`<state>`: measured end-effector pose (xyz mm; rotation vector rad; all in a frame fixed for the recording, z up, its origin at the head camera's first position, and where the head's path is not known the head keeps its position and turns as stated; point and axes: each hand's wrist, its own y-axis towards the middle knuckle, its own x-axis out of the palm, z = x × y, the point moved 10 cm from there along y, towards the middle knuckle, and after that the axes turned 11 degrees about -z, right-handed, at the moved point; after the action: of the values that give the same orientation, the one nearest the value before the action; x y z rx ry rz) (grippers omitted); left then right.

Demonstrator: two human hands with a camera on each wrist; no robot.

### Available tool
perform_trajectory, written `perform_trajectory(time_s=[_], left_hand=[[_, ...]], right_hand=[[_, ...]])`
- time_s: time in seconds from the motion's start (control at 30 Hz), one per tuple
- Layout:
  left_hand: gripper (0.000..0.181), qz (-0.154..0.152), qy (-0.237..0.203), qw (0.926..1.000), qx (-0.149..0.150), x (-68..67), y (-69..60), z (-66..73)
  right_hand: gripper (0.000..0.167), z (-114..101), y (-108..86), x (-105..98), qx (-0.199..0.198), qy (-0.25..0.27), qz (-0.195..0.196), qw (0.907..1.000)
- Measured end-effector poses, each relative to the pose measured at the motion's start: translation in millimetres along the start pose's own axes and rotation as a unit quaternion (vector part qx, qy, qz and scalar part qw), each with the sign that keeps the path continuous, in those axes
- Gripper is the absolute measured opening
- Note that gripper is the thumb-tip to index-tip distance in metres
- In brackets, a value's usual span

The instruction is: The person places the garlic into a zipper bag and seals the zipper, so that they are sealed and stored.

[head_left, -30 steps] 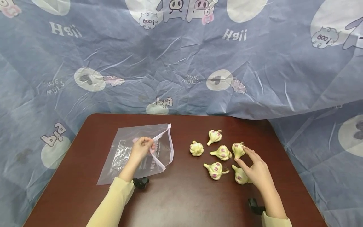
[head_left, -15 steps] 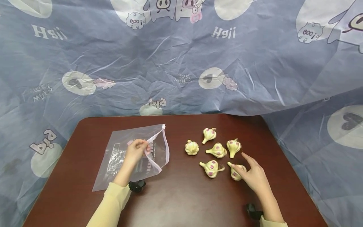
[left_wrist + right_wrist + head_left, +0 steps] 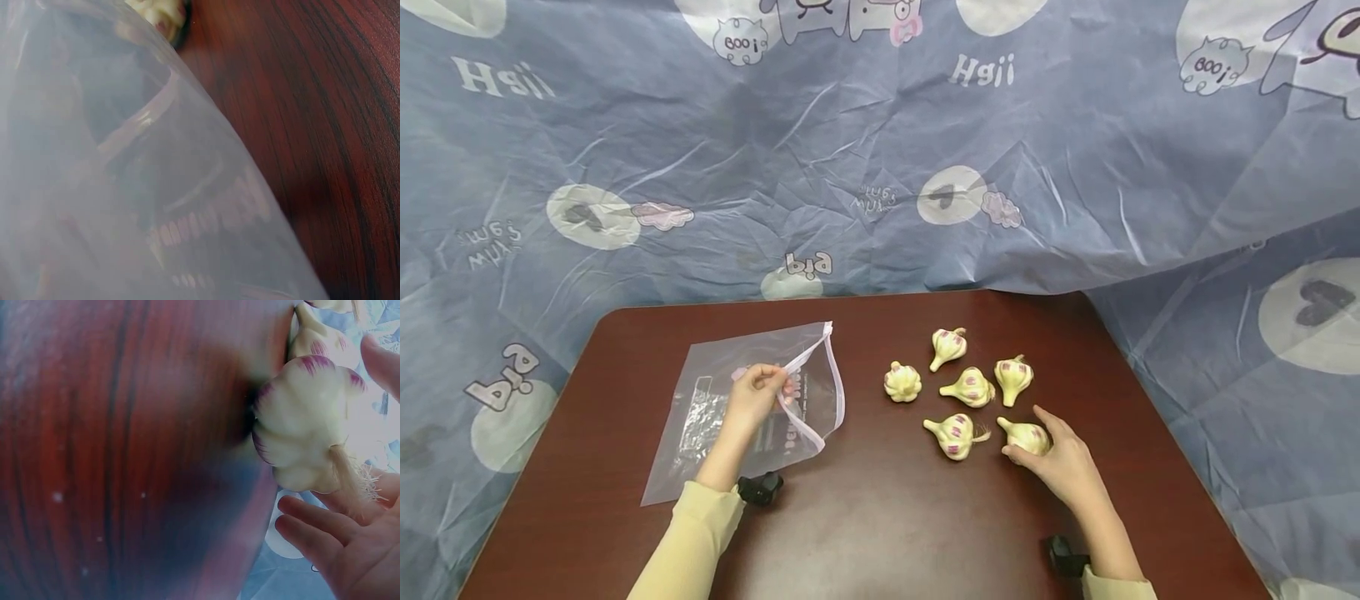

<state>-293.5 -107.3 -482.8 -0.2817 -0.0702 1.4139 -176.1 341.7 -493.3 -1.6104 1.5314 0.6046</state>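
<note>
My left hand [image 3: 754, 398] pinches one lip of a clear zip-lock bag [image 3: 700, 375] with a pale pink zip, so the mouth gapes toward the right. In the left wrist view the bag's cloudy film [image 3: 187, 187] covers most of the picture and hides the fingers. Over the nearest right garlic bulb [image 3: 1025, 442] my right hand [image 3: 1065, 458] is spread, thumb on one side and fingers on the other. The right wrist view has that garlic bulb [image 3: 306, 425], purple-streaked with a root tuft, between thumb and fingers; whether they touch it is unclear.
Several more garlic bulbs lie left of and behind the right hand, among them one in the middle [image 3: 968, 388], one at the back [image 3: 948, 347] and one at the left [image 3: 902, 382]. A patterned blue cloth [image 3: 865, 150] hangs behind the dark wooden table [image 3: 880, 517].
My right hand has left the upper right garlic bulb and come nearer to me, around the lower right one. The left hand keeps its pinch on the bag. The head view has shifted.
</note>
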Motion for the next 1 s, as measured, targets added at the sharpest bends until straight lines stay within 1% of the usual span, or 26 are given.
perform_trajectory(time_s=[0.23, 0.37, 0.6, 0.7, 0.87, 1.0], left_hand=[[0.022, -0.005, 0.004, 1.0, -0.006, 0.4, 0.9, -0.1], [0.022, -0.004, -0.007, 0.9999, -0.008, 1.0, 1.2, -1.6], [0.023, -0.001, -0.026, 0.9996, -0.012, 1.1, -0.9, -4.3], [0.022, 0.001, -0.024, 0.9996, -0.013, 0.3, -1.5, -5.3], [0.022, -0.001, -0.014, 0.9998, -0.013, 0.7, -0.7, -6.4], [0.022, -0.003, -0.012, 0.9998, -0.014, 2.2, 1.1, -6.7]], right_hand=[[0.094, 2, -1.3, 3, -0.004, 0.012, -0.001, 0.9999], [0.091, 5, -0.5, 6, -0.002, 0.017, -0.001, 0.9999], [0.082, 8, 0.5, 7, -0.004, 0.02, 0.016, 0.9997], [0.082, 10, 0.9, 8, 0.004, 0.026, 0.017, 0.9995], [0.085, 16, -1.3, 7, 0.027, 0.047, 0.019, 0.9983], [0.086, 17, -4.1, -2, 0.043, 0.063, 0.041, 0.9962]])
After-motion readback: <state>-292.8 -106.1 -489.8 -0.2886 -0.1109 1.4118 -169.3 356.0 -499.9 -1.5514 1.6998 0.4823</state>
